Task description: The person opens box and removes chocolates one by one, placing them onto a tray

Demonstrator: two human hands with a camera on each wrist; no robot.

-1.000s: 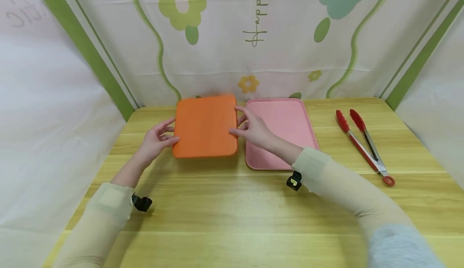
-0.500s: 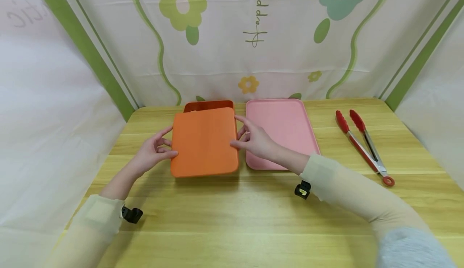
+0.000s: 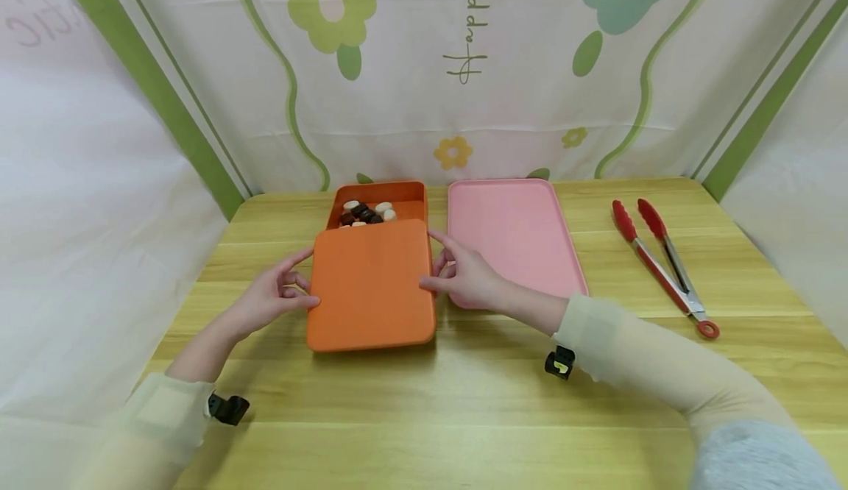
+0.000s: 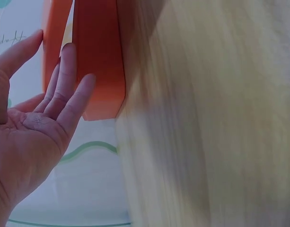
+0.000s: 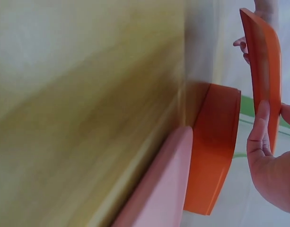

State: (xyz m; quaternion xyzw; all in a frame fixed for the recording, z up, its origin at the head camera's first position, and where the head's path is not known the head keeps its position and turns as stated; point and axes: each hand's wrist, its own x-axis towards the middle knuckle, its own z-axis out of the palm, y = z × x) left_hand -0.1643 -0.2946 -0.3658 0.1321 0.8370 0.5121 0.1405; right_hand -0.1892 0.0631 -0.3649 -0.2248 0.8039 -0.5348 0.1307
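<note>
- Presently, a flat, squarish orange lid [image 3: 371, 288] with rounded corners is held up over the near part of a deep orange box [image 3: 400, 192]; both wrist views show a gap between the two.
- The left hand [image 3: 271, 297] pinches the lid's left edge, thumb on the upper face, other fingers along the side and beneath; whether a fingertip touches the box, I cannot tell.
- The right hand [image 3: 472, 273] pinches the lid's opposite edge in the same way.
- Inside the box lie small rounded pieces [image 3: 361, 211], white and dark brown; the lid hides the near part of its interior.
- Just right of the box, a pink rectangular tray [image 3: 510, 229] with a low rim lies flat on a pale wood-grain table [image 3: 477, 402].
- Well right of the box, beyond the tray, lie metal tongs [image 3: 662, 277] with red tips, arms spread.
- Behind the box hangs a white flower-printed cloth [image 3: 397, 107] bearing a sideways "Happy".
</note>
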